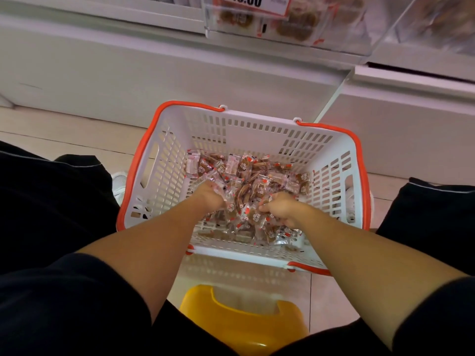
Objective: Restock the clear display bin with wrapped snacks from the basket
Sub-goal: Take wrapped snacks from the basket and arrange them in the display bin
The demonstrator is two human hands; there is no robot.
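Note:
A white slotted basket with an orange rim stands on the floor in front of me. Several clear-wrapped brown snacks lie piled on its bottom. Both my hands are down inside the pile. My left hand has its fingers curled into the wrappers and grips a bunch of snacks. My right hand is curled round more snacks at the pile's near right. The clear display bin hangs on the shelf at the top, with brown snacks behind its front wall.
A price tag with red edging is fixed to the bin's front. White shelf bases run behind the basket. A yellow stool sits under me, between my dark-trousered legs. A white shoe shows left of the basket.

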